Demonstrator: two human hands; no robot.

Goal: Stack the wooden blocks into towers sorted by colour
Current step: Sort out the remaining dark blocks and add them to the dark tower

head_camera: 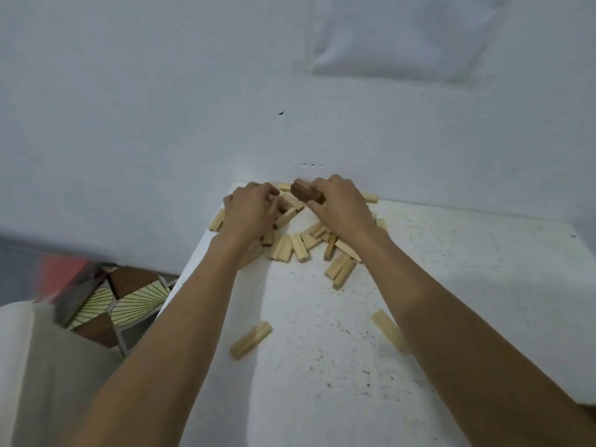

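White table, wall behind: pale blocks heaped at far edge. My right hand pinches dark block just above them. My left hand curls into them; what it holds, I cannot tell. I'd clear bare space, seat darks flat, square.

The white table before me was speckled with dark flecks. Behind it rose a pale bluish wall, with a lighter patch high above the table's right half and a small dark mark above its far corner. Left of the table lay patterned floor tiles. A blurred red shape sat farther left, and pale cloth lay off the table's near left side.
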